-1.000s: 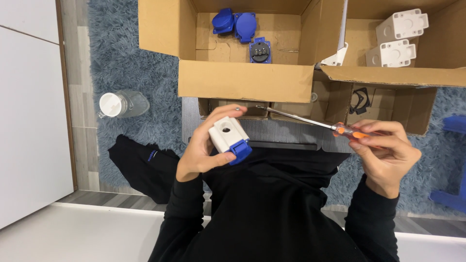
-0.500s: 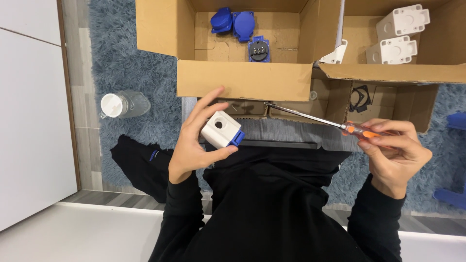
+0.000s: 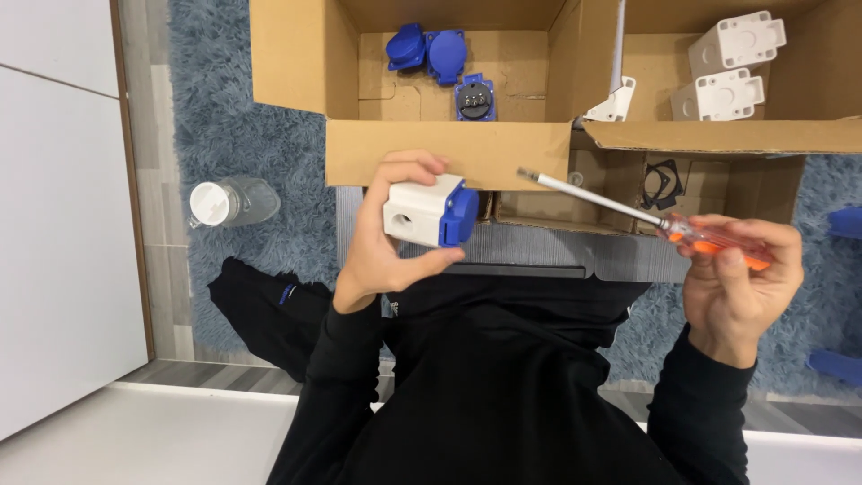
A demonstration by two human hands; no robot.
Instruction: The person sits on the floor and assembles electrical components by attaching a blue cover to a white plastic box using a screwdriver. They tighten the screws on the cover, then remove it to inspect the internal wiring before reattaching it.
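Seen upside down from above, so much is cut off or hidden. Far walls of the cardboard box [image 3: 449, 153] lost past the top edge; right-hand compartment running out of frame. Blue shapes at the right border [image 3: 848, 222] too clipped to identify. Palm of the left hand [image 3: 388, 233] hidden behind what it holds; underside of the socket housing [image 3: 429, 211] not visible either. Dark ring-like part [image 3: 663, 182] in the lower carton too shadowed to make out.

Left hand wrapped around the socket housing, thumb pressed under it, fingers curled over the top, held in the air just in front of the near box wall. Boxy white plastic body, smooth, with a round hole on one face and a blue hinged cap at its right end.

Right hand [image 3: 736, 283] closed on the screwdriver [image 3: 646, 214], fingers pinching the translucent orange handle (ridged, glossy), thin steel shaft slanting up-left, tip near the housing but apart from it.

Inside the box: blue round lids and socket inserts [image 3: 440, 58], white housings [image 3: 732, 67], a small white bracket [image 3: 613, 101]. Shaggy blue-grey rug [image 3: 224, 117] beneath, a clear bottle with white cap [image 3: 229, 202] lying on it. Black sleeves and torso filling the lower frame.
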